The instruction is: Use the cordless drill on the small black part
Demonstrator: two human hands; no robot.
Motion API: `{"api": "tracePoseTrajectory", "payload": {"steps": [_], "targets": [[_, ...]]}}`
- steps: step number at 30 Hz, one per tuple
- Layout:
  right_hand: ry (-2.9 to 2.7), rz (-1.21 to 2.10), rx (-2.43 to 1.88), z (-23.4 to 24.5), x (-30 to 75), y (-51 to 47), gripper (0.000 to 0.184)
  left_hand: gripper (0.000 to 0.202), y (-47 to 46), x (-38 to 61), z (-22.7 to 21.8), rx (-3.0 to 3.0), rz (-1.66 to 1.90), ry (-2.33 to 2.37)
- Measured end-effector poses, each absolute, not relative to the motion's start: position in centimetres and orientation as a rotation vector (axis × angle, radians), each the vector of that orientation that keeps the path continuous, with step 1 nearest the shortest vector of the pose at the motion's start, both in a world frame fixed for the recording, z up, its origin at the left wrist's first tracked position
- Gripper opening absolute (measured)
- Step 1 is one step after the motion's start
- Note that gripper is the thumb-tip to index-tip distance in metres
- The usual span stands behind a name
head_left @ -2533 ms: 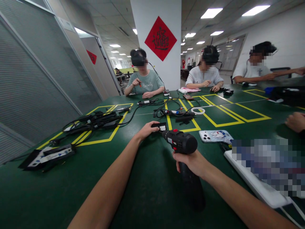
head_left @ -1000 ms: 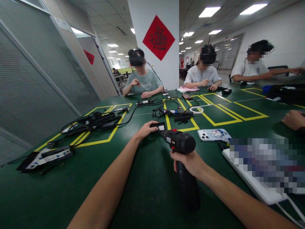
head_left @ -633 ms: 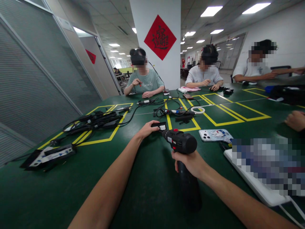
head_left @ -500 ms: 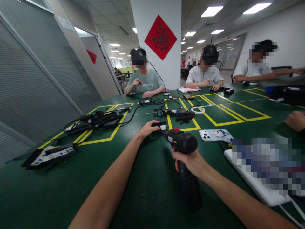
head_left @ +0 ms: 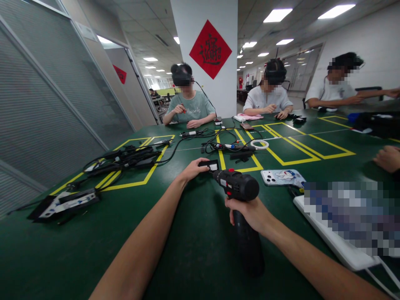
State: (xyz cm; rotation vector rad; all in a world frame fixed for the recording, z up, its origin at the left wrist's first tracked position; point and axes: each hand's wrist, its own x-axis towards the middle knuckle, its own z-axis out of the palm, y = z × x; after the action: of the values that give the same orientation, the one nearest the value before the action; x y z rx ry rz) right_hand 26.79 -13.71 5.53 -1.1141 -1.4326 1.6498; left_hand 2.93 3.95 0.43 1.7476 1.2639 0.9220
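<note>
My right hand [head_left: 250, 212] is wrapped round the grip of a black cordless screwdriver [head_left: 239, 187] with red marks, held above the green table [head_left: 193, 246]. Its nose points away from me at a small black part with a white label [head_left: 210, 165]. My left hand [head_left: 193, 168] holds that small part down on the table, fingers closed on its near end. The tool's tip meets the part beside the label.
A phone in a cartoon case [head_left: 281, 176] lies right of the tool, a white device [head_left: 334, 241] nearer. Black cables and parts [head_left: 121, 158] lie at left, more cables and a white ring [head_left: 259, 144] in the middle. Three people sit across; another person's hand [head_left: 387, 158] rests at right.
Almost nothing has moved. Both hands keep their grips, and the tool stays pointed at the small part; only the view shifts slightly.
</note>
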Motion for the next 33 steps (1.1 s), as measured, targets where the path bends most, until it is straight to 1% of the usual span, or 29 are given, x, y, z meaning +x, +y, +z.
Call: {"api": "tracePoseTrajectory", "payload": {"steps": [14,25,33], "targets": [[-1.381,1.65,-1.104,4.76,26.57,-13.72,0.014,0.057,4.24,2.78,0.16,1.732,0.922,1.256],[-1.398,1.648,-1.128,5.57,26.85,-13.69,0.009,0.056,4.14,2.63,0.19,1.759,0.91,1.255],[-1.383,1.657,-1.118,5.51,26.83,-13.6,0.011,0.054,3.77,2.82,0.59,1.774,0.908,1.263]]}}
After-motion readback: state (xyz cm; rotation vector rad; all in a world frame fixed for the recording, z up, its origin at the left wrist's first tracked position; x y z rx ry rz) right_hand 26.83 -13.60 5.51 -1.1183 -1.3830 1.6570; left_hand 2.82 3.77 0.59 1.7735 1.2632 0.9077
